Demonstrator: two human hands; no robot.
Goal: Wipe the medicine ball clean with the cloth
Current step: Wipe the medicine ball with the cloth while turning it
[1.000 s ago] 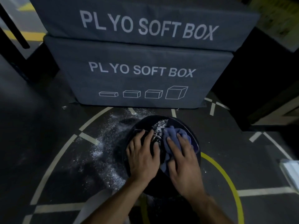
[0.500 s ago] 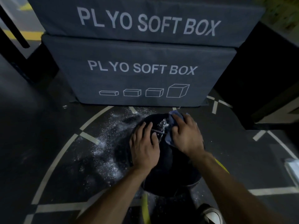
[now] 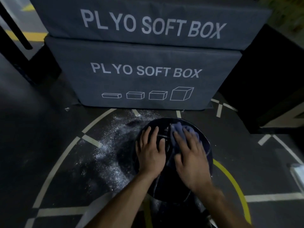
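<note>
Left hand (image 3: 150, 153) flat on medicine ball (image 3: 204, 145) — fingers straight, right hand (image 3: 190, 159) pressing cloth (image 3: 178, 129) — fingers extended

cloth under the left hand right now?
No, the cloth lies under the right hand, while the left hand rests flat and bare on the ball.

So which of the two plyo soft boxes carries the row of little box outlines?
The lower plyo soft box, the one resting on the floor right behind the medicine ball. Four box outlines sit under its lettering; the upper plyo soft box shows lettering only.
</note>
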